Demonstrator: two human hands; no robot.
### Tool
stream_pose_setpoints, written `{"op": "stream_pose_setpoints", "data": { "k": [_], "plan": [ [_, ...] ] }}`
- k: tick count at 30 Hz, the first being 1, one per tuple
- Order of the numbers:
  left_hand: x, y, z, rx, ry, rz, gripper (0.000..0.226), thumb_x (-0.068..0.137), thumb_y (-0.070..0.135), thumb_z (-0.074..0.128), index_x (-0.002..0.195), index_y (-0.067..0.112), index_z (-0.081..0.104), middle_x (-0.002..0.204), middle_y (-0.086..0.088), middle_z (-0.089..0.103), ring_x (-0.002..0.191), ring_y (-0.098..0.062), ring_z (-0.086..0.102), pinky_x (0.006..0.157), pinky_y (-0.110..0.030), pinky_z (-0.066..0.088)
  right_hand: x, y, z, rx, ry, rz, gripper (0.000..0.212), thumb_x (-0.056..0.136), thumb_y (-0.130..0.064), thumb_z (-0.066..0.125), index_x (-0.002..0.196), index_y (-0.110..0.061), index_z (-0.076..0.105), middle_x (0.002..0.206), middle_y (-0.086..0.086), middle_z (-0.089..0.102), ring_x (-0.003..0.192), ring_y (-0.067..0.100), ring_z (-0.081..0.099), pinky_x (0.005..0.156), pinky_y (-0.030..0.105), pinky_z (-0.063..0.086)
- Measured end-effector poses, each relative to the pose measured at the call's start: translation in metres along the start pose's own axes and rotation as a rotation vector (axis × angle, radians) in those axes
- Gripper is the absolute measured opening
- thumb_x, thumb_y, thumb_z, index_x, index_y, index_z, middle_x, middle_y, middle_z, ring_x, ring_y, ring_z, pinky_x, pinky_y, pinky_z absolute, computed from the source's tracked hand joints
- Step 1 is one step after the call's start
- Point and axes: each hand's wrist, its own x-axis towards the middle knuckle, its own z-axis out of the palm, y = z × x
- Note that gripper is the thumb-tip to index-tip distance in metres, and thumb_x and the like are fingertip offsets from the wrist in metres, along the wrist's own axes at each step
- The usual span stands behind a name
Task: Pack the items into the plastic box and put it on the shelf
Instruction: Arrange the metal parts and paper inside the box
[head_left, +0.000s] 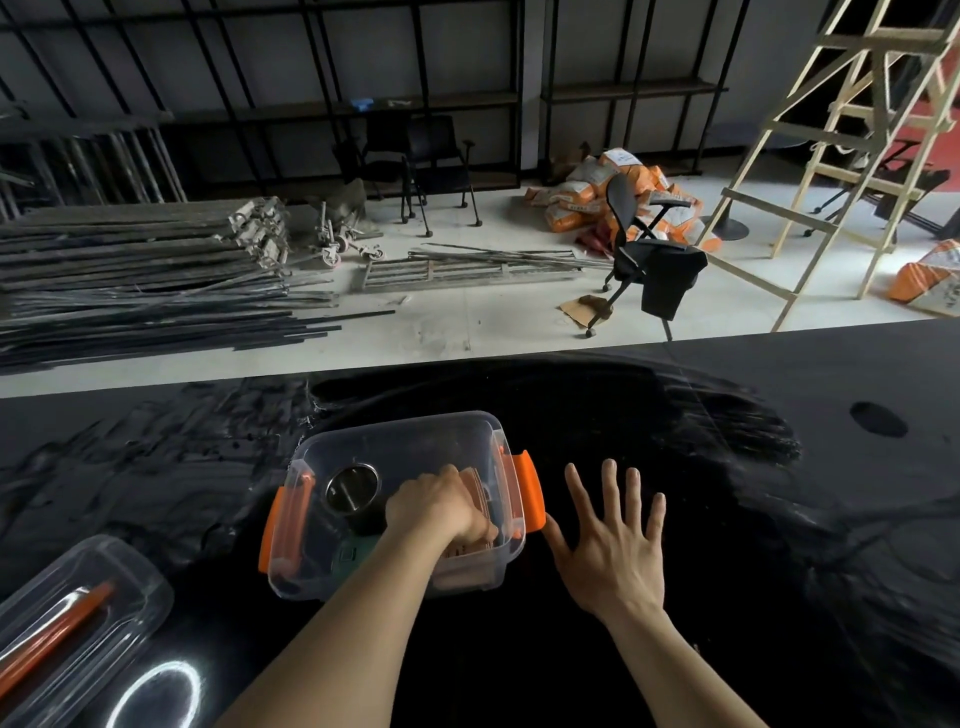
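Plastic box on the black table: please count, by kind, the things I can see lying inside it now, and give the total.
Inside the plastic box:
Round metal container: 1
Green item: 1
Stack of brownish flat pieces, under the left hand: 1 stack; the pieces cannot be counted
Total: 3

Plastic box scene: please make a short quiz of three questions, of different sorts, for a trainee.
1. True or false: the lid is already on the plastic box.
2. Which hand is inside the box? A) left hand B) right hand
3. What round metal item lies in the box, left of that hand?

Key: 1. False; the lid lies apart on the black table, at the left. 2. A; the right hand is spread open beside the orange latch. 3. A steel cup.
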Motion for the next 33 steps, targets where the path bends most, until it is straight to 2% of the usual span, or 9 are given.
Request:
{"op": "stream_pose_setpoints", "data": {
  "k": [3, 7, 10, 14, 19, 22, 28, 31, 33],
  "plan": [
    [-0.002, 0.006, -0.001, 0.109, -0.025, 0.036, 0.081, 0.071, 0.069, 0.068, 0.132, 0.020, 0.047, 0.117, -0.004, 0.063, 0.106, -0.027, 0.063, 0.071, -0.036, 0.045, 0.000, 0.000, 0.000, 0.006, 0.004, 0.001, 0.080, 0.086, -0.079, -0.001, 0.156, -0.040, -0.007, 0.167, 0.008, -0.014, 0.150, 0.031, -0.024, 0.120, 0.057, -0.011],
    [-0.004, 0.006, -0.004, 0.229, -0.036, 0.065, 0.082, 0.071, 0.078, 0.059, 0.129, 0.021, 0.051, 0.102, -0.002, 0.062, 0.091, -0.024, 0.062, 0.069, -0.034, 0.044, 0.000, 0.000, 0.000, 0.020, 0.014, 0.003, 0.080, 0.086, -0.079, 0.000, 0.156, -0.041, -0.004, 0.167, 0.007, -0.012, 0.150, 0.030, -0.023, 0.120, 0.057, -0.011],
    [-0.005, 0.003, -0.014, 0.321, -0.029, 0.101, 0.080, 0.071, 0.078, 0.059, 0.127, 0.021, 0.052, 0.112, -0.004, 0.065, 0.098, -0.025, 0.063, 0.075, -0.036, 0.045, 0.000, 0.000, -0.001, 0.019, 0.003, -0.004, 0.080, 0.086, -0.079, -0.001, 0.156, -0.041, -0.006, 0.167, 0.007, -0.013, 0.150, 0.031, -0.024, 0.120, 0.057, -0.011],
    [-0.008, -0.010, -0.029, 0.334, -0.110, 0.172, 0.059, 0.076, 0.040, 0.079, 0.126, 0.020, 0.057, 0.122, -0.003, 0.064, 0.108, -0.024, 0.063, 0.093, -0.040, 0.051, 0.000, 0.000, -0.001, 0.026, 0.003, 0.004, 0.080, 0.086, -0.079, -0.001, 0.156, -0.041, -0.005, 0.167, 0.007, -0.012, 0.150, 0.031, -0.024, 0.120, 0.057, -0.011],
    [-0.008, -0.013, -0.012, 0.365, -0.039, 0.270, 0.036, 0.089, 0.008, 0.061, 0.124, 0.015, 0.058, 0.128, -0.010, 0.062, 0.112, -0.029, 0.062, 0.096, -0.042, 0.052, 0.000, -0.001, -0.002, 0.018, -0.001, 0.002, 0.080, 0.086, -0.078, 0.000, 0.156, -0.040, -0.006, 0.167, 0.008, -0.013, 0.150, 0.031, -0.023, 0.120, 0.058, -0.010],
    [-0.008, -0.016, -0.010, 0.368, -0.060, 0.281, 0.039, 0.089, 0.001, 0.060, 0.126, 0.014, 0.054, 0.128, -0.012, 0.060, 0.113, -0.031, 0.061, 0.097, -0.043, 0.051, -0.001, -0.001, -0.001, 0.018, 0.006, 0.000, 0.080, 0.086, -0.079, -0.001, 0.156, -0.040, -0.005, 0.167, 0.008, -0.012, 0.150, 0.031, -0.022, 0.120, 0.058, -0.010],
    [-0.010, -0.016, -0.009, 0.490, -0.016, 0.307, 0.052, 0.091, 0.010, 0.061, 0.139, 0.018, 0.042, 0.123, -0.012, 0.061, 0.112, -0.032, 0.061, 0.088, -0.042, 0.047, 0.000, -0.003, -0.004, 0.012, -0.012, 0.007, 0.080, 0.086, -0.078, 0.000, 0.156, -0.040, -0.007, 0.167, 0.008, -0.013, 0.151, 0.032, -0.022, 0.120, 0.058, -0.011],
    [-0.025, -0.037, -0.030, 0.477, 0.079, 0.329, 0.053, 0.082, 0.027, 0.076, 0.128, 0.015, 0.053, 0.118, -0.010, 0.064, 0.108, -0.029, 0.062, 0.083, -0.039, 0.047, -0.001, -0.020, -0.012, 0.013, -0.024, -0.022, 0.080, 0.087, -0.078, 0.003, 0.156, -0.040, -0.007, 0.167, 0.008, -0.012, 0.151, 0.032, -0.021, 0.120, 0.058, -0.012],
    [-0.033, -0.047, -0.048, 0.372, 0.188, 0.382, 0.042, 0.081, 0.029, 0.079, 0.116, 0.018, 0.060, 0.114, -0.006, 0.065, 0.103, -0.026, 0.063, 0.078, -0.036, 0.047, 0.004, -0.021, -0.018, 0.049, -0.044, -0.009, 0.078, 0.089, -0.077, 0.016, 0.157, -0.041, 0.004, 0.168, 0.008, -0.003, 0.153, 0.032, -0.013, 0.119, 0.055, -0.011]
  ]
}}
